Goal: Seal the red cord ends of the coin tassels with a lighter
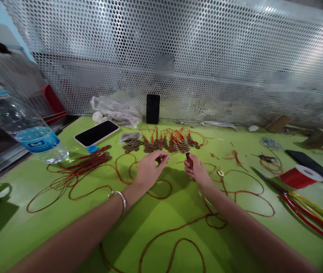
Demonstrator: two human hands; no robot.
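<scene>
My left hand (150, 168) reaches over the green table (22, 223), its fingertips pinched together near a thin red cord (161, 185). A silver bangle sits on that wrist. My right hand (195, 171) is closed around a small dark red object (189, 159), held upright just right of the left hand. Beyond both hands lies a row of bronze coins tied with red cord (167, 144). Long loops of loose red cord (73, 174) spread across the table around my arms.
A water bottle (22, 125) lies at the left, a phone (96, 132) flat beside it, another phone (153, 108) leaning on the perforated metal screen (178, 49). Red-handled scissors (292, 197), a red thread spool (301, 176) and a crumpled plastic bag (116, 110) also lie around.
</scene>
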